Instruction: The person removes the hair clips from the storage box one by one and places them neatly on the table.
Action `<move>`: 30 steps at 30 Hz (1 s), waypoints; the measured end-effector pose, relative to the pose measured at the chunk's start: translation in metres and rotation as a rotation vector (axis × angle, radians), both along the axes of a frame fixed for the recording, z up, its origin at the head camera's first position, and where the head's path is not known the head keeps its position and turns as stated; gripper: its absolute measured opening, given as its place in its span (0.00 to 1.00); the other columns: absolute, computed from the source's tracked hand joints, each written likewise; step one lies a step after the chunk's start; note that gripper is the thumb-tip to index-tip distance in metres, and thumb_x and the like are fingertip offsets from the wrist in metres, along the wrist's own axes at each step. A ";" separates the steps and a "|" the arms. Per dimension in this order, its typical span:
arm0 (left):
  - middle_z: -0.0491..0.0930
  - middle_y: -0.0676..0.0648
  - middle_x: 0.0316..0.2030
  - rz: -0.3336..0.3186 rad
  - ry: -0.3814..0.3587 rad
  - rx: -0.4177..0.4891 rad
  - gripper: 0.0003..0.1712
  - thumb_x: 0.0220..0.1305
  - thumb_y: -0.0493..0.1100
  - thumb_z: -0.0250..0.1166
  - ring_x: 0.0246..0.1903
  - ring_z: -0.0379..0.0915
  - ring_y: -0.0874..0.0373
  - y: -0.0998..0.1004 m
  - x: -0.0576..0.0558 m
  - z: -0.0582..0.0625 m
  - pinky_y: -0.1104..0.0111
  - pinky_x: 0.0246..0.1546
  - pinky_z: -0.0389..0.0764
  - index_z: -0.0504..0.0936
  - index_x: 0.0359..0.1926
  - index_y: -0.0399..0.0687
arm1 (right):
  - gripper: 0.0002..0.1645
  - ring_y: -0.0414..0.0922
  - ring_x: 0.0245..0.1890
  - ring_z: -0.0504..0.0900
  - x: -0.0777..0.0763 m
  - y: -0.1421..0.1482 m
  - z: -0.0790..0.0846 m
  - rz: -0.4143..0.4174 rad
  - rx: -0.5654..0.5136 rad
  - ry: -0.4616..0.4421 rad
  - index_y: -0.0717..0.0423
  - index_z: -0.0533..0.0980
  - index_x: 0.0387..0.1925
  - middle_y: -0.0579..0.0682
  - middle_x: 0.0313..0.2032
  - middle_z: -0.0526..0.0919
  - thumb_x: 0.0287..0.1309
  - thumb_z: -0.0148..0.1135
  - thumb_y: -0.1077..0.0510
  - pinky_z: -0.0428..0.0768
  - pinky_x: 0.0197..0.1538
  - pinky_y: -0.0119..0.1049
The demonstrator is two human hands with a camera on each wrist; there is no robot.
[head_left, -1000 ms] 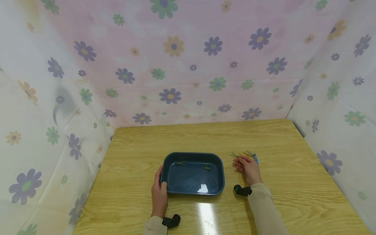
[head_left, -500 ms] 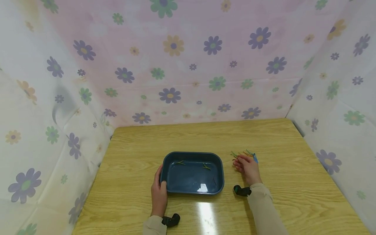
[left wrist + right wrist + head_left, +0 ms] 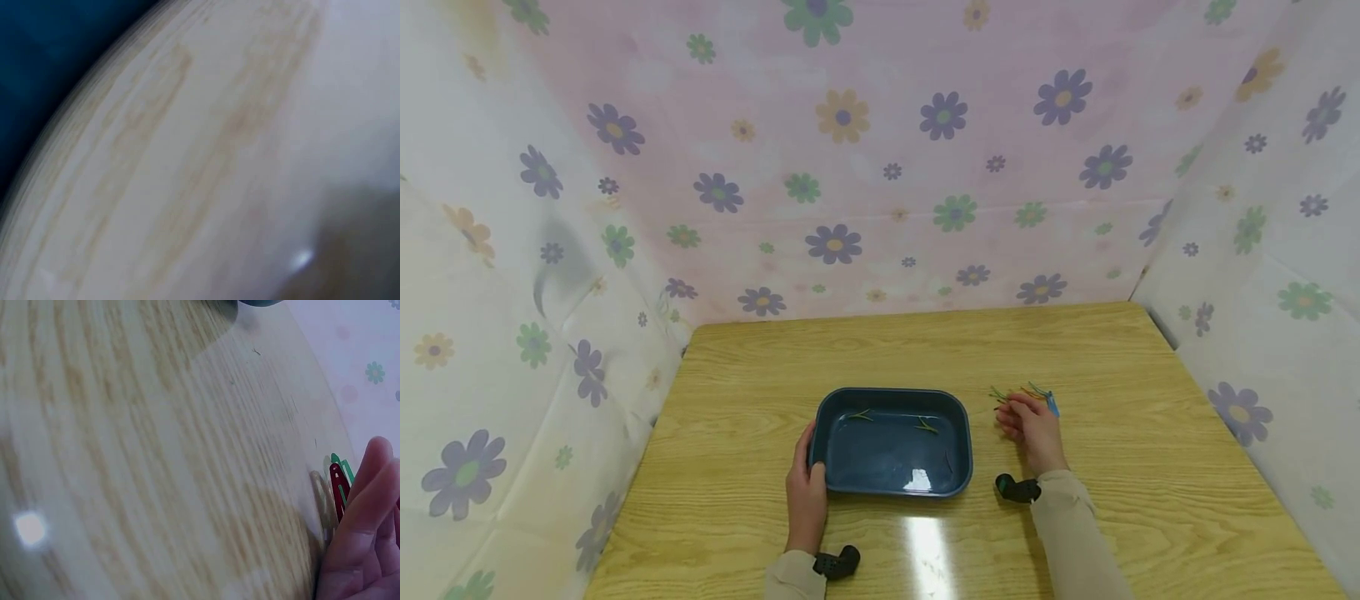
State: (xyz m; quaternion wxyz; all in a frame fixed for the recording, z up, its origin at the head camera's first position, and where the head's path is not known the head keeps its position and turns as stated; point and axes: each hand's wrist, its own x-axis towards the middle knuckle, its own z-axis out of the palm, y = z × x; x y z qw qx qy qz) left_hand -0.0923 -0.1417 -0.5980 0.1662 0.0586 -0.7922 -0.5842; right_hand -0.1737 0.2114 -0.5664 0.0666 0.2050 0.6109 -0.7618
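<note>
My left hand (image 3: 807, 500) grips the left side of a dark blue rectangular tray (image 3: 895, 496), its thumb at the near left corner. Thin yellow-green V-shaped pieces (image 3: 927, 426) and a thin dark piece lie inside. Right of the tray, my right hand (image 3: 1033, 429) is over a small group of thin green and orange pieces (image 3: 997, 393), fingers bent and fingertips close together. In the right wrist view, a dark red hair clip (image 3: 338, 487) and a green hair clip (image 3: 345, 467) show beside the fingers. The fingers partly hide them, so whether one is pinched cannot be told.
The wooden table (image 3: 737, 367) bears everything. Beside the right hand lies a small blue piece (image 3: 1052, 404). Flowered cloth (image 3: 880, 183) hangs behind the table and along both sides. The left wrist view is blurred, showing mostly table surface and a dark blue corner.
</note>
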 end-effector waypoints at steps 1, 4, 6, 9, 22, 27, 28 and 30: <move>0.61 0.65 0.60 0.000 0.001 0.004 0.37 0.55 0.29 0.43 0.60 0.55 0.67 0.000 0.000 0.000 0.73 0.50 0.61 0.61 0.64 0.65 | 0.23 0.39 0.31 0.81 0.000 0.000 0.000 0.009 0.017 0.004 0.65 0.63 0.57 0.46 0.32 0.82 0.64 0.45 0.57 0.76 0.32 0.31; 0.61 0.64 0.60 0.000 0.000 0.001 0.37 0.56 0.29 0.43 0.60 0.55 0.67 0.000 0.000 0.000 0.72 0.52 0.61 0.61 0.64 0.65 | 0.24 0.39 0.31 0.81 -0.001 -0.002 0.002 0.057 0.081 0.022 0.64 0.64 0.58 0.46 0.32 0.82 0.64 0.43 0.56 0.75 0.31 0.31; 0.61 0.64 0.60 0.001 0.000 0.001 0.37 0.56 0.29 0.43 0.60 0.55 0.66 -0.001 0.000 0.000 0.71 0.53 0.61 0.61 0.64 0.64 | 0.24 0.40 0.31 0.81 -0.001 -0.002 0.003 0.083 0.119 0.036 0.64 0.64 0.58 0.45 0.32 0.82 0.65 0.43 0.55 0.74 0.31 0.31; 0.61 0.62 0.60 -0.004 -0.001 -0.002 0.37 0.56 0.29 0.43 0.60 0.54 0.65 -0.001 0.000 -0.001 0.70 0.53 0.61 0.60 0.65 0.63 | 0.25 0.40 0.32 0.81 -0.002 -0.004 0.005 0.114 0.162 0.059 0.64 0.64 0.58 0.46 0.33 0.82 0.65 0.43 0.54 0.74 0.32 0.32; 0.62 0.63 0.60 -0.003 0.009 -0.009 0.37 0.55 0.29 0.44 0.60 0.55 0.65 -0.002 0.000 -0.005 0.72 0.54 0.59 0.61 0.65 0.61 | 0.26 0.41 0.32 0.80 -0.007 -0.016 0.019 0.221 0.242 0.113 0.60 0.70 0.54 0.48 0.35 0.81 0.61 0.48 0.47 0.74 0.35 0.35; 0.62 0.63 0.60 -0.006 0.004 -0.012 0.36 0.55 0.29 0.44 0.60 0.55 0.65 -0.003 -0.001 -0.006 0.70 0.54 0.60 0.61 0.65 0.61 | 0.27 0.44 0.31 0.79 -0.011 -0.024 0.031 0.274 0.264 0.141 0.62 0.70 0.53 0.53 0.36 0.80 0.61 0.49 0.47 0.75 0.36 0.39; 0.61 0.62 0.60 -0.009 0.005 -0.015 0.36 0.56 0.29 0.44 0.60 0.55 0.65 -0.003 -0.001 -0.006 0.69 0.54 0.60 0.60 0.65 0.61 | 0.27 0.45 0.31 0.79 -0.012 -0.026 0.034 0.288 0.270 0.152 0.62 0.70 0.53 0.54 0.36 0.80 0.61 0.49 0.47 0.75 0.36 0.39; 0.61 0.63 0.60 -0.010 0.006 -0.009 0.36 0.56 0.29 0.44 0.60 0.55 0.65 -0.003 -0.002 -0.006 0.70 0.54 0.60 0.60 0.65 0.61 | 0.26 0.47 0.31 0.79 -0.014 -0.030 0.038 0.318 0.283 0.173 0.62 0.71 0.52 0.56 0.36 0.80 0.60 0.49 0.47 0.75 0.36 0.41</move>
